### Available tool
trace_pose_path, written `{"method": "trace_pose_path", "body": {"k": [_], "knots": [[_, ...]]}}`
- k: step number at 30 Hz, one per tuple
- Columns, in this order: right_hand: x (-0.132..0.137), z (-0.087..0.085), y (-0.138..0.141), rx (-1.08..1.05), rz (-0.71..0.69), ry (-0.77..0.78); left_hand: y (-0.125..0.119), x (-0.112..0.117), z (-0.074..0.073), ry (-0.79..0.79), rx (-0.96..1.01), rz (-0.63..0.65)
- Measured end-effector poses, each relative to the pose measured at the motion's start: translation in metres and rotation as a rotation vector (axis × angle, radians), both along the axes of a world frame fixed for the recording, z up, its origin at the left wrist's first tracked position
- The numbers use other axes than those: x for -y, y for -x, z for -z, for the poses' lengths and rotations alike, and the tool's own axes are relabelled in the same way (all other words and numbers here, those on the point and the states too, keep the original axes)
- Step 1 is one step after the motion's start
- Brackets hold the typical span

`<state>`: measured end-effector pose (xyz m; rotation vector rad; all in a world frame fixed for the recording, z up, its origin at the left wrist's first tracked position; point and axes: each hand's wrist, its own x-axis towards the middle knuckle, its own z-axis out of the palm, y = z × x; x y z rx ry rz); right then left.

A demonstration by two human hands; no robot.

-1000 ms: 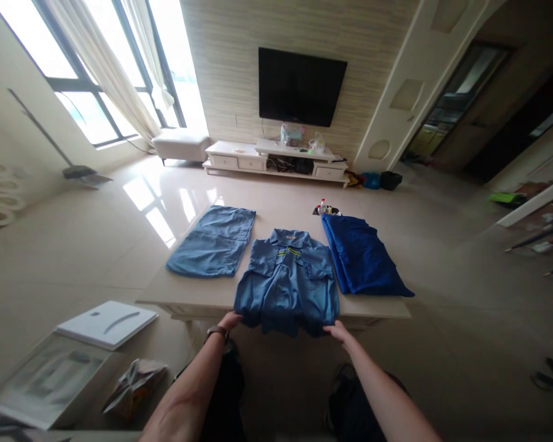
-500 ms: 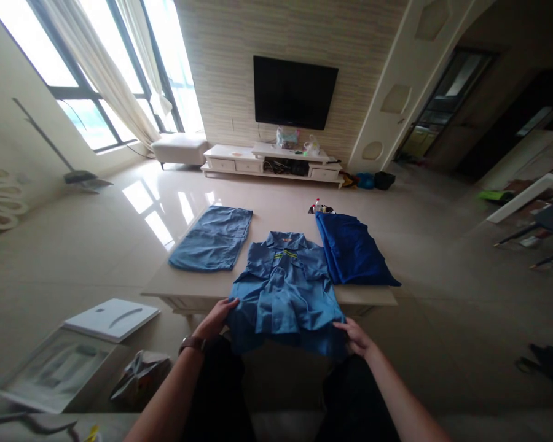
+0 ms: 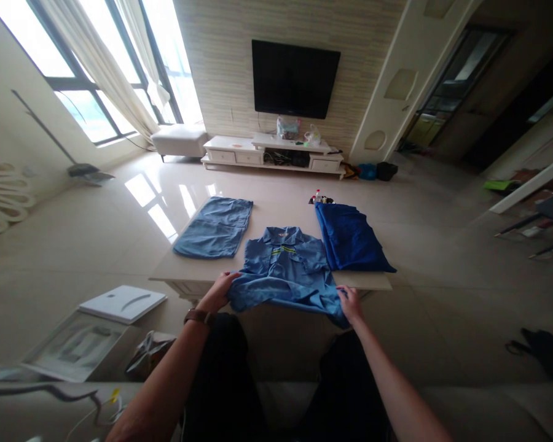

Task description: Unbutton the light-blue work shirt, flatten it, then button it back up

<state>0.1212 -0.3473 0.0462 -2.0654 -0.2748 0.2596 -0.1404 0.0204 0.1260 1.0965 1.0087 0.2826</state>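
A light blue work shirt [image 3: 283,264] lies front up on the cream table, its collar at the far end and yellow-green stripes on the chest. Its lower part hangs past the near edge, held up by both hands. My left hand [image 3: 219,290], with a brown watch on the wrist, is closed on the left corner of the hem. On the right, my right hand [image 3: 350,304] pinches the other hem corner. A folded lighter blue garment [image 3: 215,227] lies left of the shirt. Folded dark blue cloth [image 3: 352,238] lies to its right, against the sleeve.
The table [image 3: 177,268] has its near edge just beyond my knees. A white box [image 3: 123,303] and a plastic bag [image 3: 150,355] are at the lower left. A small bottle [image 3: 317,195] stands behind the dark blue cloth. A TV cabinet [image 3: 233,153] runs along the far wall.
Both hands have risen and moved forward with the hem. The shirt's lower part, hanging flatter before, now bunches and folds up toward the chest. The camera view has shifted slightly.
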Motion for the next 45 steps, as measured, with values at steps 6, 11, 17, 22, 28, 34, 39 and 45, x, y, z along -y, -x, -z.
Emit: {"method": "trace_pose_path", "body": {"k": [6,11,17,22,28,34,39,45], "knots": [[0.006,-0.022,0.026,0.177,-0.565,0.595,0.005,0.007,-0.008,-0.069,-0.037,-0.038],[0.01,-0.032,0.048,0.268,-0.738,0.69,0.013,0.012,-0.003,-0.151,-0.014,0.0],[0.009,-0.028,0.054,0.331,-0.65,0.534,0.024,0.013,0.005,-0.127,-0.024,0.052],[0.029,-0.031,0.037,0.339,-0.231,0.158,0.048,0.004,-0.008,-0.127,-0.063,0.059],[0.085,-0.036,0.044,0.437,0.11,0.101,0.078,-0.008,0.01,-0.447,-0.546,0.197],[0.109,-0.012,0.07,0.346,0.062,0.139,0.089,0.045,0.03,-1.048,-0.841,0.37],[0.113,-0.003,0.074,0.336,-0.02,0.153,0.101,0.099,0.02,-1.282,-0.397,0.763],[0.119,-0.004,0.067,0.315,-0.032,0.176,0.118,0.108,0.033,-1.367,-0.303,0.839]]}}
